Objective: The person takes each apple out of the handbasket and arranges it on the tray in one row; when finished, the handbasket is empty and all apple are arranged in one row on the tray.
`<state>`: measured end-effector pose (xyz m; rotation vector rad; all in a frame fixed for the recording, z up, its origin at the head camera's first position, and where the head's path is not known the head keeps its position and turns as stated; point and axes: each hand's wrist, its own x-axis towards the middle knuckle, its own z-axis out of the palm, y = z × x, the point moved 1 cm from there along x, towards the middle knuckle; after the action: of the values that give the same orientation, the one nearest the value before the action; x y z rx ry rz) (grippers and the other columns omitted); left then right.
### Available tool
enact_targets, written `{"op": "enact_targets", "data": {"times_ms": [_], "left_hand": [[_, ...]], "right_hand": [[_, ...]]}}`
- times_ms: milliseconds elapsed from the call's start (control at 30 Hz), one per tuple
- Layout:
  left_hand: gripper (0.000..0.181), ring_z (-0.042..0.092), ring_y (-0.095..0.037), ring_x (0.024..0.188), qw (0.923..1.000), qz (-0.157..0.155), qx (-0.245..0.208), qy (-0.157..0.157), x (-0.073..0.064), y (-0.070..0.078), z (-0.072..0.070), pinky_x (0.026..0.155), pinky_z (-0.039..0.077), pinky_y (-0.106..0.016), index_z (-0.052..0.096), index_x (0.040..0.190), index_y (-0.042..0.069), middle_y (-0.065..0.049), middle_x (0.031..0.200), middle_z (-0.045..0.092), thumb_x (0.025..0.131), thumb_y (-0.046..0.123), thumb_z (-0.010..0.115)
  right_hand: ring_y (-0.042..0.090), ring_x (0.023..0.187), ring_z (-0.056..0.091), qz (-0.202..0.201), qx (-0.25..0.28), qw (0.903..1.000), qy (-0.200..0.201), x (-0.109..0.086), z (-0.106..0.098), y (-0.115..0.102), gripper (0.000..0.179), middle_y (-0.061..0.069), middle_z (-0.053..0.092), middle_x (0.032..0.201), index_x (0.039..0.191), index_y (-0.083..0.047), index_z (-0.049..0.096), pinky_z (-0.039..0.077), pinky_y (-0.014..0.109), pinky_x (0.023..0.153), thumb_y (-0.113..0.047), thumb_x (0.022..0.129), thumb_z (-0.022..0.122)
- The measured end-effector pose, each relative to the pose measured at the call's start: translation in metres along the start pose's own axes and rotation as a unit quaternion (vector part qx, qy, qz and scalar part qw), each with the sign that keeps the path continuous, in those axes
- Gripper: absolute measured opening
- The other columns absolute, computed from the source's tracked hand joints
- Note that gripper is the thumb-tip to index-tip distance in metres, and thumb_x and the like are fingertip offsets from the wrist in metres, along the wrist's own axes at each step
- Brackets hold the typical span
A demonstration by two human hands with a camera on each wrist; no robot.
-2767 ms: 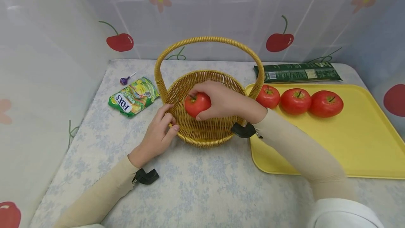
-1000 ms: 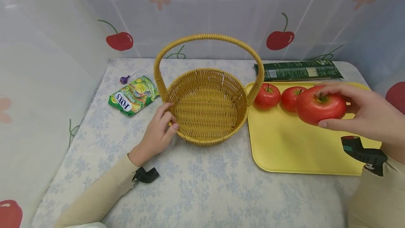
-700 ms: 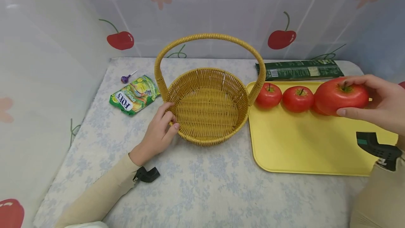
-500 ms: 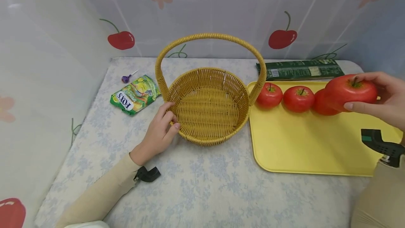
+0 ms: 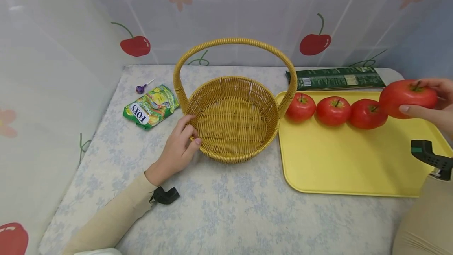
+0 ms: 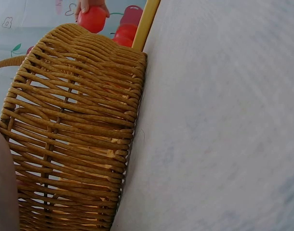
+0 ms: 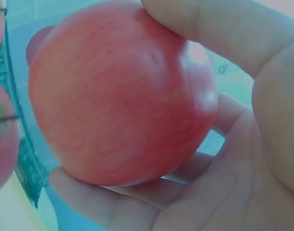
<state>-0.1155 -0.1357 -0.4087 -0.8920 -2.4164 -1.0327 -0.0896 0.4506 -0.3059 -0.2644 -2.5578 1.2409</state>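
Observation:
My left hand grips the near left rim of a woven wicker basket with a tall arched handle; nothing lies inside it. At the right edge of the head view, my right hand holds a red apple between thumb and fingers, over the back right of a yellow tray. Three more apples stand in a row along the tray's back: a left one, a middle one and a right one, which the held apple slightly overlaps. In the right wrist view, fingers curl around the held apple.
A green FOX'S candy bag and a purple lollipop lie left of the basket. Behind the tray is a long dark green packet. A cherry-printed curtain rises along the table's back.
My right hand has lifted the apple out of the basket and carried it right, to the end of the row on the tray. My left hand has stayed on the basket rim.

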Motion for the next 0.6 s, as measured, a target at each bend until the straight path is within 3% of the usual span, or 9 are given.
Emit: {"op": "enact_targets", "data": {"times_ms": [200, 367, 600], "left_hand": [[0.064, 0.055, -0.043, 0.130, 1.0000, -0.002, 0.000, 0.000, 0.000, 0.000, 0.001, 0.082, 0.051, -0.054, 0.052, 0.087, 0.008, -0.032, 0.142, 0.050, 0.106, 0.063, 0.026], [0.064, 0.055, -0.043, 0.129, 1.0000, -0.001, 0.002, 0.001, 0.000, 0.000, 0.001, 0.080, 0.050, -0.053, 0.052, 0.087, 0.008, -0.031, 0.141, 0.050, 0.106, 0.063, 0.026], [0.064, 0.054, -0.042, 0.131, 1.0000, 0.000, 0.001, 0.002, 0.000, 0.000, 0.000, 0.084, 0.050, -0.055, 0.052, 0.087, 0.008, -0.032, 0.141, 0.050, 0.106, 0.063, 0.027]], "right_hand": [[-0.011, 0.098, 0.039, 0.027, -0.016, 0.9994, 0.015, 0.003, -0.002, 0.010, 0.055, -0.036, 0.043, 0.111, 0.123, -0.047, 0.048, 0.036, -0.005, 0.074, -0.003, 0.095, 0.067], [-0.010, 0.095, 0.039, 0.044, -0.003, 0.9989, 0.012, 0.006, -0.003, 0.015, 0.054, -0.034, 0.042, 0.108, 0.118, -0.047, 0.047, 0.039, -0.004, 0.065, -0.003, 0.095, 0.067], [-0.008, 0.096, 0.041, 0.057, 0.027, 0.9980, 0.009, 0.009, -0.004, 0.024, 0.051, -0.030, 0.044, 0.110, 0.120, -0.045, 0.049, 0.041, -0.002, 0.063, -0.005, 0.096, 0.067]]}}
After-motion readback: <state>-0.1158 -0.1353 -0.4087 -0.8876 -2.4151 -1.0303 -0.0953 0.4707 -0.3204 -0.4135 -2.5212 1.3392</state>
